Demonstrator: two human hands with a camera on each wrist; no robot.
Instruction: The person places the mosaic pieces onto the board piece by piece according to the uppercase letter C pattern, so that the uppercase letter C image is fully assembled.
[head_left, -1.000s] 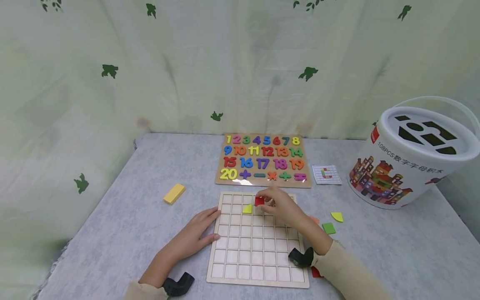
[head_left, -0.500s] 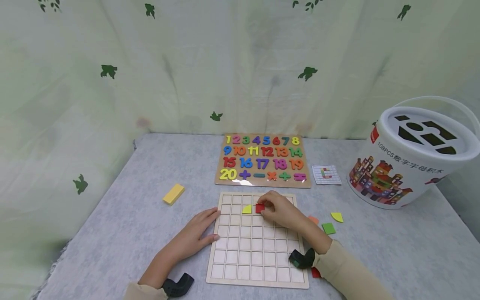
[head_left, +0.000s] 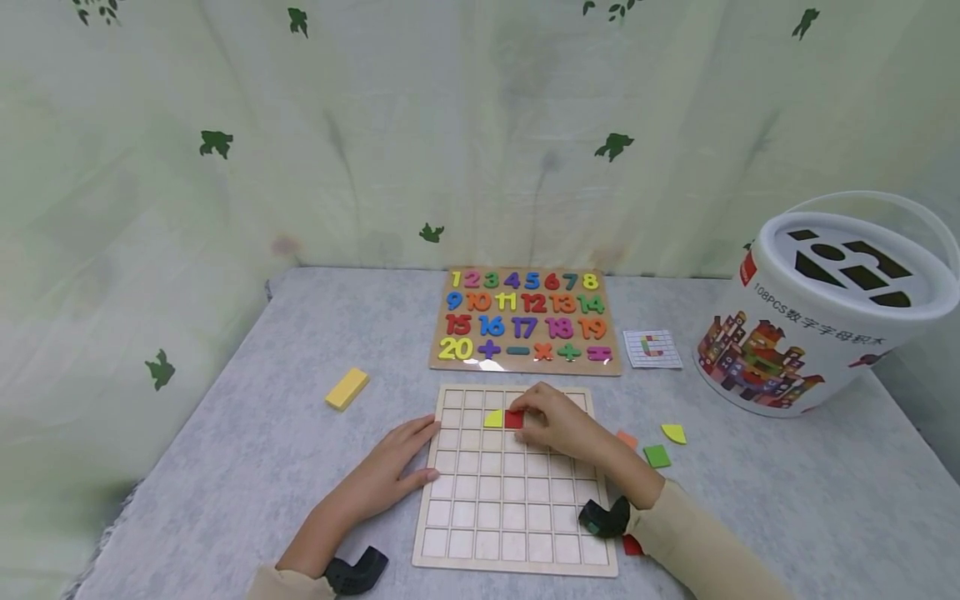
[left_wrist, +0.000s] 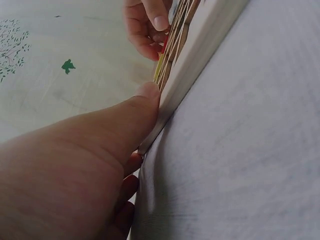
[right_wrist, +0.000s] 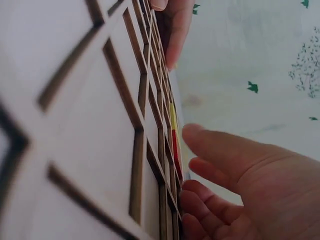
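Head view, looking down on a grey table [head_left: 300, 433] set against a pale curtain printed with green leaves. At 3 o'clock stands the largest thing, a white bucket [head_left: 817, 325] with shape-sorting holes in its lid, well apart from the hands. At 12 o'clock lies a number puzzle board [head_left: 525, 321], every coloured numeral seated. Directly below it, at the centre, lies a wooden grid tray [head_left: 517, 517] of square cells, nearly all bare.

The left hand [head_left: 390, 471] lies flat at the tray's 9 o'clock edge, fingers straight and relaxed, thumb against the rim; judging by that contact, it steadies the tray against sliding. The right hand [head_left: 562, 421] reaches across the tray's upper rows, its fingertips curled onto a red square tile [head_left: 513, 419], apparently pressing it down into a cell. That tile sits in the second row, touching a yellow quarter-round tile [head_left: 493, 418] at its 9 o'clock.

Loose pieces lie outside the tray: a yellow rectangular block [head_left: 347, 388] at 10 o'clock, a small pattern card [head_left: 652, 348] at 1 o'clock, and a green square [head_left: 657, 456], a yellow wedge [head_left: 674, 433] and an orange piece [head_left: 627, 438] at 3 o'clock, near the right wrist.
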